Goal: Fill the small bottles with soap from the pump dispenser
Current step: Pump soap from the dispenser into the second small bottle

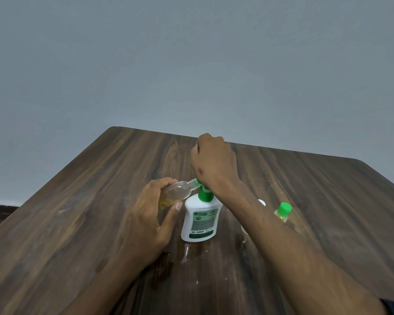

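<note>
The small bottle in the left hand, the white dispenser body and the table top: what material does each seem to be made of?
Small bottle: likely clear plastic; glossy, with yellowish soap visible through the wall.
Dispenser body: opaque white plastic, it seems; smooth with a soft sheen, printed label on it.
Table top: dark wood grain, probably laminate rather than solid wood; flat, matte, with rounded corners. This cannot be confirmed from the head view.

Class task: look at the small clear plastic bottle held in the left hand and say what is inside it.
The small clear plastic bottle, tilted at the green pump nozzle, holds some yellowish liquid at its lower end. The left hand covers its base, so the level is unclear.
</note>
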Tool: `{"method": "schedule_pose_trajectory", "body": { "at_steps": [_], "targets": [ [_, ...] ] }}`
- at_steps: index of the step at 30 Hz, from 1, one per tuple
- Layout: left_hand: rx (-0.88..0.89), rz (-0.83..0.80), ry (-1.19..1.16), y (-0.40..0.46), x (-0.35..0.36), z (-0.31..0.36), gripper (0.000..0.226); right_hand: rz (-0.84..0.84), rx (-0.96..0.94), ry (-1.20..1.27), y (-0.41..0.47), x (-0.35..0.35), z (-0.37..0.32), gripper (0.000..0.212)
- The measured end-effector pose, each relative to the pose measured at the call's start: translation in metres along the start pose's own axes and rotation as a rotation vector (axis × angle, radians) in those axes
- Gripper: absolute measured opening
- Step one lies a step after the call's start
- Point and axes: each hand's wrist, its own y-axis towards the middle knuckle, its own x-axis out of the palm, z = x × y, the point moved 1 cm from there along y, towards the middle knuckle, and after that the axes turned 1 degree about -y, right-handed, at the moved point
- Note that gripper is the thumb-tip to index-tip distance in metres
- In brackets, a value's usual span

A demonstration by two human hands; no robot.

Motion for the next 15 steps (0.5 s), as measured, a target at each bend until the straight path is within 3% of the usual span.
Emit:
{"method": "schedule_pose_trajectory", "body": {
  "at_steps": [15],
  "targets": [
    [-0.001, 0.014, -0.004, 0.0000, 0.0001, 0.0000, 0.036, 0.004, 0.002, -0.013, 0.0026, 0.0030, 0.0018, 0.023]
  ]
}}
